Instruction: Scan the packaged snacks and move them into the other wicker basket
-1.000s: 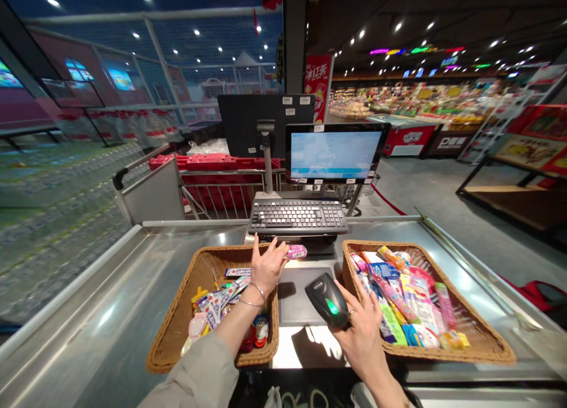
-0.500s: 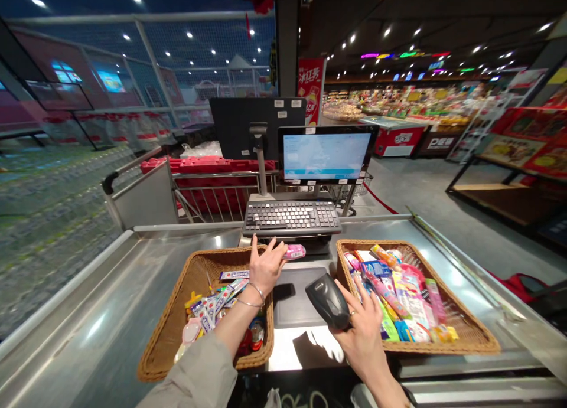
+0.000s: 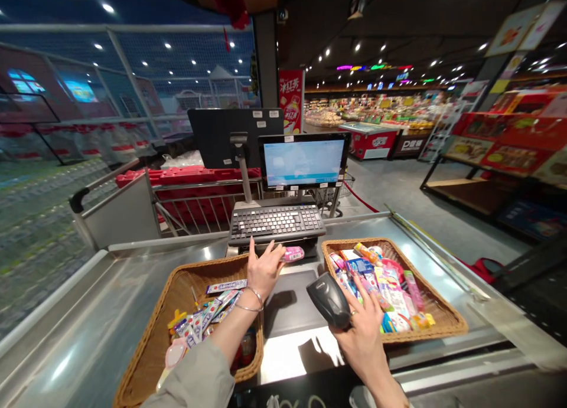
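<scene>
My left hand [image 3: 263,269] is raised over the gap between two wicker baskets and grips a small pink packet [image 3: 292,254] just below the keyboard [image 3: 275,221]. My right hand [image 3: 362,331] holds a black handheld barcode scanner [image 3: 328,299], its head pointing up toward the packet. The left basket [image 3: 146,361] holds several wrapped sweets and small toys. The right basket [image 3: 443,316] is piled with colourful snack packets. A bracelet sits on my left wrist.
A checkout screen [image 3: 303,160] and a black customer display [image 3: 225,133] stand behind the keyboard on a steel counter [image 3: 88,325]. A dark scan pad [image 3: 290,302] lies between the baskets. Red shopping baskets [image 3: 186,178] and a metal rail stand behind; shop aisles stretch to the right.
The camera has swung to the right, so everything sits further left in view. Both hands keep their grips and poses. The scanner's green light seen a second ago no longer shows.
</scene>
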The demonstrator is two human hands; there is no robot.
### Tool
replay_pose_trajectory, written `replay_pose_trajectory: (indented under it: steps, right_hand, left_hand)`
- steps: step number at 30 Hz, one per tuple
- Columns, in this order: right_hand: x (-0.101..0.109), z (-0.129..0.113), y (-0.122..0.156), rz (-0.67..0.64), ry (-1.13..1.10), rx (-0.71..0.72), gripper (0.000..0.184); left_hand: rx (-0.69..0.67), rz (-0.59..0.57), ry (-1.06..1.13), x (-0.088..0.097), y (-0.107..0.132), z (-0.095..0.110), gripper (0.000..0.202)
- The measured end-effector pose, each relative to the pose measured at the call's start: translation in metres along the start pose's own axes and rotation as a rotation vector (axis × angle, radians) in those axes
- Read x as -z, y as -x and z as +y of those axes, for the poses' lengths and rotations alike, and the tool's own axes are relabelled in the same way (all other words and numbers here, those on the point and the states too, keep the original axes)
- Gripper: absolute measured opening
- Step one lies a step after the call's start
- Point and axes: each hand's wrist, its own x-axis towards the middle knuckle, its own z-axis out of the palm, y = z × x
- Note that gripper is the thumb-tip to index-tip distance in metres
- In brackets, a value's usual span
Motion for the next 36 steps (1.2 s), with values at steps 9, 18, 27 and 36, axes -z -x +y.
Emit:
replay_pose_trajectory:
  steps: [9, 18, 27, 36]
  right_hand:
    - [0.011, 0.011, 0.001, 0.074, 0.004, -0.028, 0.039]
    - [0.023, 0.022, 0.011, 0.079, 0.102, -0.129, 0.044]
    - [0.034, 0.028, 0.011, 0.177, 0.139, -0.207, 0.045]
    - [0.040, 0.043, 0.020, 0.272, 0.163, -0.338, 0.051]
  left_hand:
    - [-0.047, -0.001, 0.049, -0.010, -0.016, 0.015, 0.023]
    - [-0.106, 0.009, 0.106, -0.025, -0.032, 0.035, 0.020]
    - [-0.170, 0.037, 0.159, -0.036, -0.045, 0.054, 0.020]
    - [-0.197, 0.026, 0.221, -0.050, -0.052, 0.066, 0.024]
